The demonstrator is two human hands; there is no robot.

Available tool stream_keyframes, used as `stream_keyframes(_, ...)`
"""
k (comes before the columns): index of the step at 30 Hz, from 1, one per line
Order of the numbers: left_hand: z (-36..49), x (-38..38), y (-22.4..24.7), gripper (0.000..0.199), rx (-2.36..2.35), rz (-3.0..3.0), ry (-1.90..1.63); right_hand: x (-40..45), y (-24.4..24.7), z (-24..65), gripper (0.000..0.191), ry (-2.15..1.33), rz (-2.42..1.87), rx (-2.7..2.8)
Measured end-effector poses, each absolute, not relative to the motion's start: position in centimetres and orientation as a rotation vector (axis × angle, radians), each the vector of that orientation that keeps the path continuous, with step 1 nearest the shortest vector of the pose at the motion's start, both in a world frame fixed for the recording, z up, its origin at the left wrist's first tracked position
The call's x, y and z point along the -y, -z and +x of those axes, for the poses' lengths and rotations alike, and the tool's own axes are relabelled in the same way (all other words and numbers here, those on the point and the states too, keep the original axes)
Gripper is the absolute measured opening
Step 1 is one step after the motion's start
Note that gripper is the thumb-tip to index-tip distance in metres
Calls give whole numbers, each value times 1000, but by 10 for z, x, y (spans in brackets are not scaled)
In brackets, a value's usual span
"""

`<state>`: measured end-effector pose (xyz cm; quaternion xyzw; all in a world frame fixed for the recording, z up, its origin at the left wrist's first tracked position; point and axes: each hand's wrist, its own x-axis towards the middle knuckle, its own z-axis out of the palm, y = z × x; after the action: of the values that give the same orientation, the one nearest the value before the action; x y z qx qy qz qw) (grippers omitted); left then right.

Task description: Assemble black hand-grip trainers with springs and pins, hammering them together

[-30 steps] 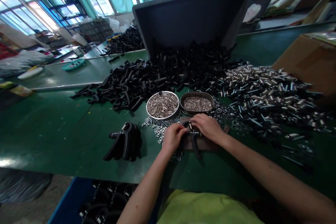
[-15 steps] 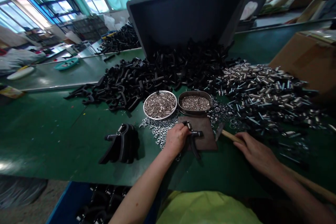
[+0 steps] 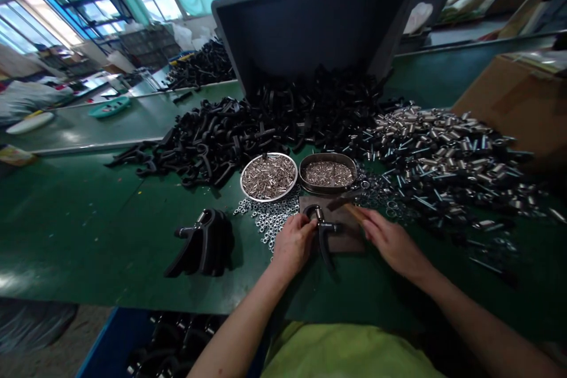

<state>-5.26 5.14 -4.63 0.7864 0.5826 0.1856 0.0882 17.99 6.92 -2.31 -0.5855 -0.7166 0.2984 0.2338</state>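
My left hand (image 3: 293, 242) is closed on a black plastic clamp (image 3: 325, 242), its thumb and fingers pinching near the small metal pin or spring. The clamp lies over a flat brown metal plate (image 3: 352, 235). In my right hand (image 3: 392, 242) is the wooden handle of a hammer (image 3: 349, 205), whose head is raised just above the plate, right of the clamp's upper end. Silver nuts (image 3: 271, 221) lie scattered beside my left hand. Behind the plate stand a round dish of small metal pins (image 3: 244, 183) and an oval tin of tiny metal parts (image 3: 328, 190).
A stack of black clamps (image 3: 206, 245) stands at left. Black plastic parts (image 3: 208, 142) spill from a tipped grey bin (image 3: 310, 18). Silver and black screw parts (image 3: 447, 147) heap at right, before a cardboard box (image 3: 509, 100). A blue crate (image 3: 104, 345) sits below the table edge.
My right hand has moved left with the hammer, bringing its head from the plate's right edge to above the plate near the clamp. My left hand stays on the clamp.
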Motion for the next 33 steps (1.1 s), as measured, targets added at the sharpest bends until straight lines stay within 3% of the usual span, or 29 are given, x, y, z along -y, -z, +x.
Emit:
stream_keyframes(7, -60, -48, 59, 28, -1752, 2089, -739, -32, 29, 184, 42, -959, -1661, 1867)
stream_keyframes(12, -58, -45, 57, 33, -1775, 2036, -750, -38, 15, 156, 40, -694, -1427, 2131)
stream_keyframes(18, -54, -41, 52, 42, -1827, 2152, -548, -36, 30, 164, 40, -511, -1461, 2405)
stream_keyframes(23, -52, -44, 47, 44, -1737, 2196, -509, -27, 54, 218, 39, 72, -1645, 2299)
stream_keyframes(27, -51, -46, 38, 38, -1533, 1595, -800, -37, 58, 250, 35, 301, -1684, 2307)
stream_keyframes(33, -26, -31, 30, 32, -1158, 330, -852, -108, 26, 212, 30, 38, -1433, 2294)
